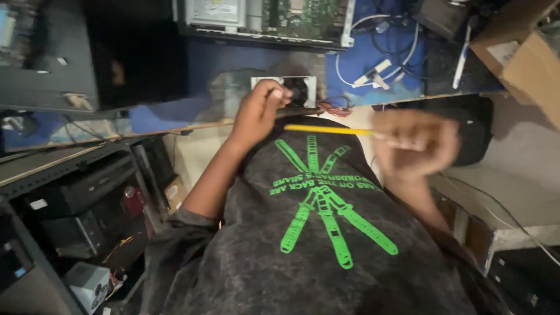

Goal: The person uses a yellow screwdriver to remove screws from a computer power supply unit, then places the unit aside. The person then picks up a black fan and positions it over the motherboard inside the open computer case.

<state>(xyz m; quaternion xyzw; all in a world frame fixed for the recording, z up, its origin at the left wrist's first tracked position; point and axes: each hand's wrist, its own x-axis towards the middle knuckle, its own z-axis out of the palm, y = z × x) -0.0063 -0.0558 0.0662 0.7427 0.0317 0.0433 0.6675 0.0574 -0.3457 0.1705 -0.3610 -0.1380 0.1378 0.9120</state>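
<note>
By the blue bench (373,58) edge, the left hand (256,111) pinches a small fan unit (300,90); the blurred right hand (417,143) grips a yellow tool (326,129).

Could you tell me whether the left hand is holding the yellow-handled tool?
No, the left hand grips a small fan unit at the bench edge, while the blurred right hand holds the yellow-handled tool.

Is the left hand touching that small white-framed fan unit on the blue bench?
Touching: head view shows left hand fingers gripping the fan unit edge.

Dark grey mottled short-sleeved shirt (303,256) with bright green strap-like print; bare forearms and hands.
</note>
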